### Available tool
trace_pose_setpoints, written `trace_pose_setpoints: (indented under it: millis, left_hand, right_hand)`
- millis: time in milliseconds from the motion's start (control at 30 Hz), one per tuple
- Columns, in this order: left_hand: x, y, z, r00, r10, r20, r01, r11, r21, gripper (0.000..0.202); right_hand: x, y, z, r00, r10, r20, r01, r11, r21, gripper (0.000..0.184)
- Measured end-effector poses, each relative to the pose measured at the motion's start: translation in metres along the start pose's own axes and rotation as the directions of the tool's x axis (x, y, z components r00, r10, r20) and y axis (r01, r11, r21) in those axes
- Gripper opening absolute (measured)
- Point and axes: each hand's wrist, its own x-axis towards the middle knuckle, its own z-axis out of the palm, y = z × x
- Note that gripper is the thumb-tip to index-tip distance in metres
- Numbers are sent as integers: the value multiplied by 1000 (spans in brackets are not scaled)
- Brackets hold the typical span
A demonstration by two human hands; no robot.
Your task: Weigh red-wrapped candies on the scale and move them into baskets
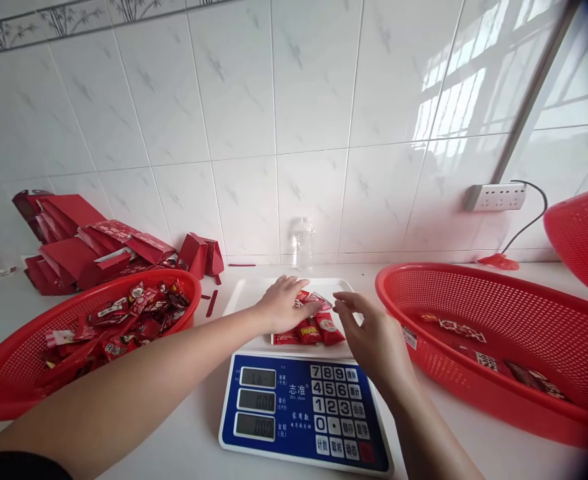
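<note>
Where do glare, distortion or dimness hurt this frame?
Head view: window glare on the upper-right tiles; head view: wide-angle stretch, plain in the right basket, with dark right corners; head view: clear bottle nearly lost against the wall, scale displays dim, digits faint.

The digital scale panel (301,433) is coloured blue, its keys (319,405) white, one red; the weighing tray (239,300) is finished in white. Snack packets (328,328) are printed red with yellow and white. Wall tiles (311,87) are veined grey on white, bordered by dark bamboo motifs (69,21).
</note>
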Motion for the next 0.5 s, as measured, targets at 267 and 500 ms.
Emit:
trace_pose_setpoints:
  millis: [267, 500]
  left_hand:
    - [2, 20, 12, 954, 82, 288, -148, 966, 214, 68]
    - [-3, 2, -1, 941, 209, 268, -257, 954, 157, 55]
  right_hand:
    - [-1, -1, -1, 999, 4, 39, -6, 999, 46, 31]
    - [-1, 1, 0, 999, 3, 34, -4, 1000, 9, 37]
